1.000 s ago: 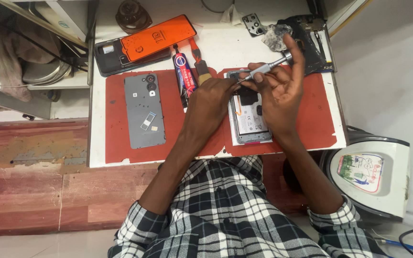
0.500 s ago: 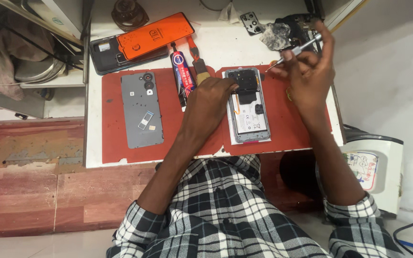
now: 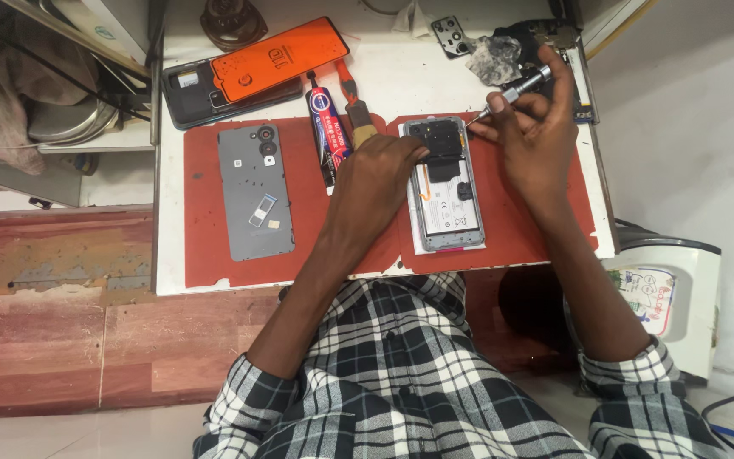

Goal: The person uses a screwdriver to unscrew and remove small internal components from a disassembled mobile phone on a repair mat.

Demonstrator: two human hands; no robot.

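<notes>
An opened phone lies face down on the red mat, its battery and black inner cover exposed. My left hand rests on the phone's left edge and steadies it. In my right hand I grip a small silver screwdriver; its tip points at the phone's top right corner. The phone's grey back cover lies to the left on the mat, with a small tray piece on it.
An orange screen protector lies on a dark phone frame at the back. A glue tube and a brown-handled tool lie between the covers. Small parts sit at the back right. A white appliance stands at the right.
My right hand, with the screwdriver in it, swung out to the phone's right and then back in, so the tip now points at the top right corner. The left hand stayed on the phone.
</notes>
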